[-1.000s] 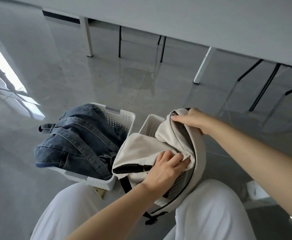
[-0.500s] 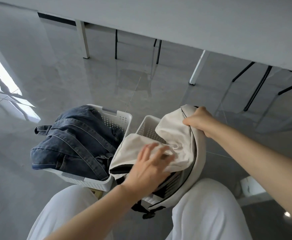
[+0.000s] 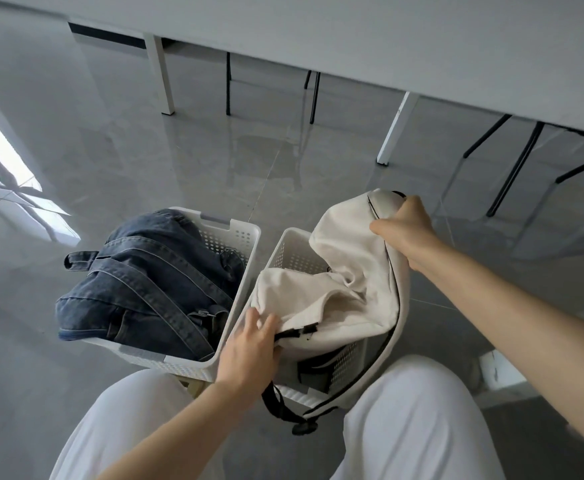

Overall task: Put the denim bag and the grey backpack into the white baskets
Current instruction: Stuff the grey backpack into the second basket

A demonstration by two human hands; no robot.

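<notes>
Two white perforated plastic baskets are seen side by side on a glossy grey tiled floor (image 3: 145,150). The blue denim bag (image 3: 145,282) is lodged in the left basket (image 3: 245,237), w/ its straps uppermost and its near-left end overhanging the rim. The pale grey fabric backpack (image 3: 349,289) is draped over the right basket (image 3: 287,251), part inside, part spilling over the right wall. Its top end is gripped by the right hand (image 3: 404,226); its lower-left edge, by a black strap, is pinched by the left hand (image 3: 249,348). White trouser knees (image 3: 411,410) are seen at bottom. A white tabletop (image 3: 387,36) w/ white legs is seen beyond.
</notes>
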